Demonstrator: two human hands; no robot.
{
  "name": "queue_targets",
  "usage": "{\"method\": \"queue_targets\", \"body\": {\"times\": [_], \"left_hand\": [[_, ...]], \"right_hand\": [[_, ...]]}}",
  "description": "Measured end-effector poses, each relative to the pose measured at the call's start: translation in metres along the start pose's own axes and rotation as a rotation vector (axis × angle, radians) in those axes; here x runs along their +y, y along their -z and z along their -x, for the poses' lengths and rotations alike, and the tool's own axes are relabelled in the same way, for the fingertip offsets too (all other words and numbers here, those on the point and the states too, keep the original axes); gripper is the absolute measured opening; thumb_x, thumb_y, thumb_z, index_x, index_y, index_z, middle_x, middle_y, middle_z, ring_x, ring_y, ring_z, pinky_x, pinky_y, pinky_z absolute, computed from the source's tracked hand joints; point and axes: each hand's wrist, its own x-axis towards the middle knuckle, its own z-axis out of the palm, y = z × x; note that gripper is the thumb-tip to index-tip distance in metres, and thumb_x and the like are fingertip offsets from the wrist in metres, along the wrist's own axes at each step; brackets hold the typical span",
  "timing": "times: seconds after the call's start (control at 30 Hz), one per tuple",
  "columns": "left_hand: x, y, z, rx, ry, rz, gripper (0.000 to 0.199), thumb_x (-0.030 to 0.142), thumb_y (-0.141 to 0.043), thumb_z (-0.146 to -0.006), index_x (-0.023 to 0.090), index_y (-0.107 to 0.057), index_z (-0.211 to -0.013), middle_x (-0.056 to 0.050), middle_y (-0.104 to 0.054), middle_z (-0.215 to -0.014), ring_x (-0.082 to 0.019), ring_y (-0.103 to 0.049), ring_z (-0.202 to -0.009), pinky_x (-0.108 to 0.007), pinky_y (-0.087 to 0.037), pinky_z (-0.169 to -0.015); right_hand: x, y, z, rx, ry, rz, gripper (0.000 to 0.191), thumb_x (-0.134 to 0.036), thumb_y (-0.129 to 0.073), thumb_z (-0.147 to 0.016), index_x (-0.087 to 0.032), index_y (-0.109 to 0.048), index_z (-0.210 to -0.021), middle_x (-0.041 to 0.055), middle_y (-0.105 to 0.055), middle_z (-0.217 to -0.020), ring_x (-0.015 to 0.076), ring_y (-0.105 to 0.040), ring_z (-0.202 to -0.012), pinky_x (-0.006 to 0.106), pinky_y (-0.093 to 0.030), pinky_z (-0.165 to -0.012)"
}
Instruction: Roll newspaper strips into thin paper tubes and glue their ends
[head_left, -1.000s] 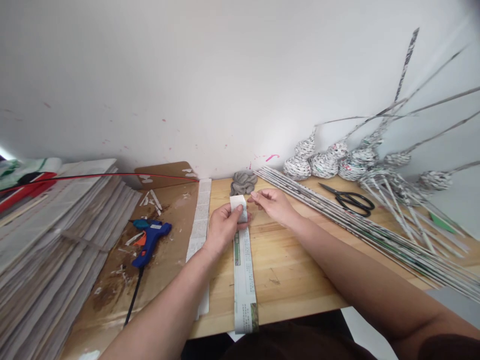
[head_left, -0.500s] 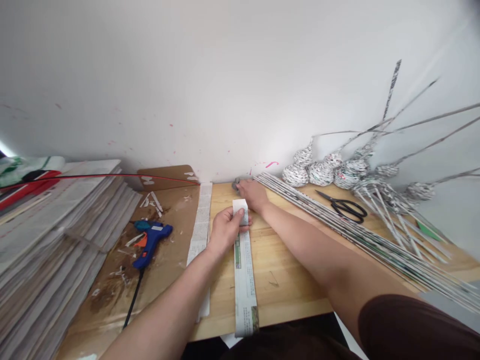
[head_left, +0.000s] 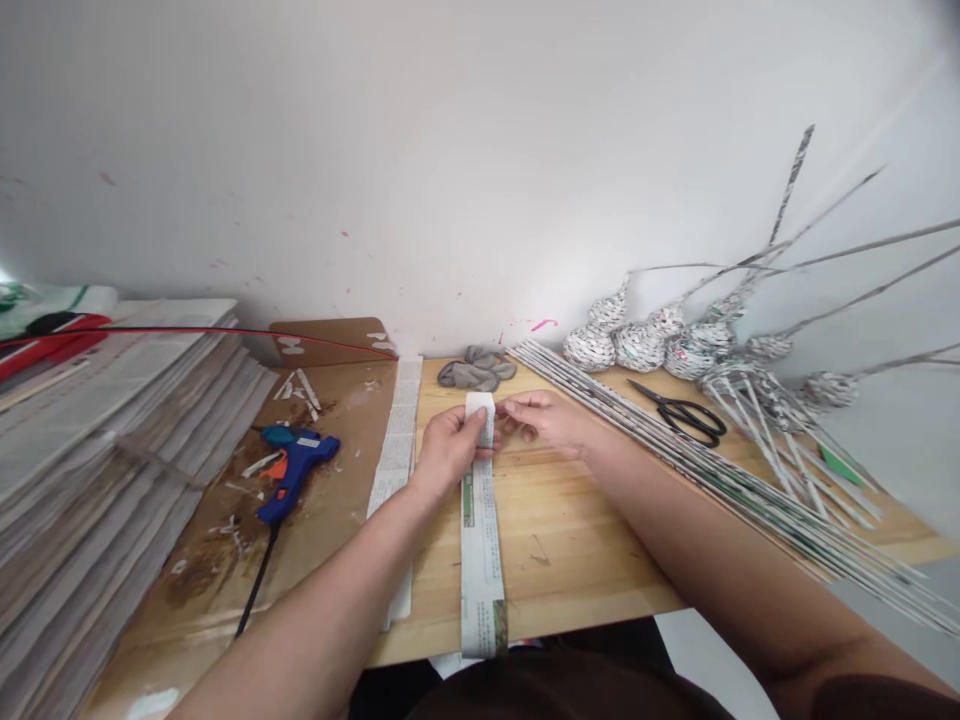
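A long strip of newspaper (head_left: 481, 540) runs over the wooden table from its front edge toward the wall. My left hand (head_left: 452, 440) pinches the strip near its far end, thumb on top and fingers beneath. Just right of that end is my right hand (head_left: 544, 420), its fingers loosely bent and a little apart, the tips close to the paper's edge. I see nothing held in it. Behind both hands lies a crumpled grey cloth (head_left: 476, 372). More cut newspaper strips (head_left: 401, 420) are stacked to the left.
Leftward, a blue glue gun (head_left: 296, 475) rests on stained cardboard (head_left: 337, 560) beside a tall newspaper pile (head_left: 150, 440). On the right are thin rolled paper sticks (head_left: 675, 460), black scissors (head_left: 686, 415) and several woven paper gourds (head_left: 641, 345) against the wall.
My right hand has left the grey cloth by the wall and come back toward me, beside the strip's far end. The cloth now shows fully. My left hand keeps its pinch.
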Motion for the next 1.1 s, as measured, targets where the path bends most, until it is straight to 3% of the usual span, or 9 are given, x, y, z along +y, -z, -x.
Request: {"method": "queue_targets", "body": {"times": [0.1, 0.27, 0.47, 0.73, 0.9, 1.1], "left_hand": [[-0.001, -0.001, 0.002, -0.022, 0.005, -0.026, 0.035, 0.045, -0.061, -0.076, 0.012, -0.064, -0.088, -0.007, -0.069, -0.070, -0.018, -0.066, -0.062, -0.029, -0.054, -0.056], [-0.004, -0.001, 0.003, -0.066, -0.009, -0.052, 0.036, 0.046, -0.062, -0.076, 0.012, -0.064, -0.087, -0.007, -0.068, -0.069, -0.018, -0.066, -0.063, -0.028, -0.054, -0.057], [-0.006, -0.001, 0.004, -0.071, -0.076, -0.153, 0.037, 0.048, -0.060, -0.076, 0.012, -0.064, -0.085, -0.007, -0.067, -0.071, -0.018, -0.064, -0.066, -0.028, -0.054, -0.057], [-0.004, -0.001, 0.006, -0.088, -0.092, -0.229, 0.033, 0.044, -0.062, -0.075, 0.012, -0.064, -0.081, -0.007, -0.067, -0.071, -0.017, -0.063, -0.064, -0.027, -0.053, -0.057], [-0.003, -0.001, 0.006, -0.091, -0.071, -0.207, 0.037, 0.046, -0.063, -0.074, 0.012, -0.066, -0.088, -0.008, -0.068, -0.075, -0.018, -0.064, -0.067, -0.028, -0.054, -0.058], [-0.001, -0.001, 0.006, -0.072, -0.018, -0.080, 0.039, 0.049, -0.067, -0.071, 0.013, -0.066, -0.086, -0.007, -0.068, -0.072, -0.017, -0.064, -0.065, -0.027, -0.053, -0.058]], "right_hand": [[-0.002, 0.000, 0.009, -0.063, 0.071, -0.048, 0.035, -0.043, -0.066, -0.076, -0.014, -0.072, -0.096, 0.0052, -0.067, -0.078, 0.0104, -0.053, -0.062, 0.019, -0.034, -0.047], [-0.008, -0.006, 0.008, 0.000, 0.107, -0.040, 0.033, -0.042, -0.069, -0.072, -0.012, -0.073, -0.086, -0.0008, -0.057, -0.058, 0.0061, -0.037, -0.048, 0.021, -0.026, -0.044], [-0.009, -0.011, 0.011, 0.048, 0.125, -0.053, 0.029, -0.040, -0.070, -0.070, -0.012, -0.072, -0.078, 0.0014, -0.061, -0.063, 0.0088, -0.047, -0.053, 0.022, -0.033, -0.049], [-0.008, -0.012, 0.011, 0.118, 0.119, -0.016, 0.034, -0.045, -0.067, -0.072, -0.011, -0.072, -0.079, -0.0009, -0.055, -0.056, 0.0073, -0.039, -0.047, 0.023, -0.028, -0.045], [-0.011, -0.011, 0.013, 0.092, 0.130, 0.033, 0.035, -0.045, -0.064, -0.076, -0.011, -0.071, -0.078, 0.0004, -0.058, -0.059, 0.0066, -0.039, -0.048, 0.021, -0.028, -0.045], [-0.013, -0.011, 0.014, 0.029, 0.077, -0.084, 0.032, -0.039, -0.070, -0.071, -0.012, -0.071, -0.087, 0.0016, -0.061, -0.063, 0.0069, -0.042, -0.048, 0.021, -0.028, -0.044]]}}
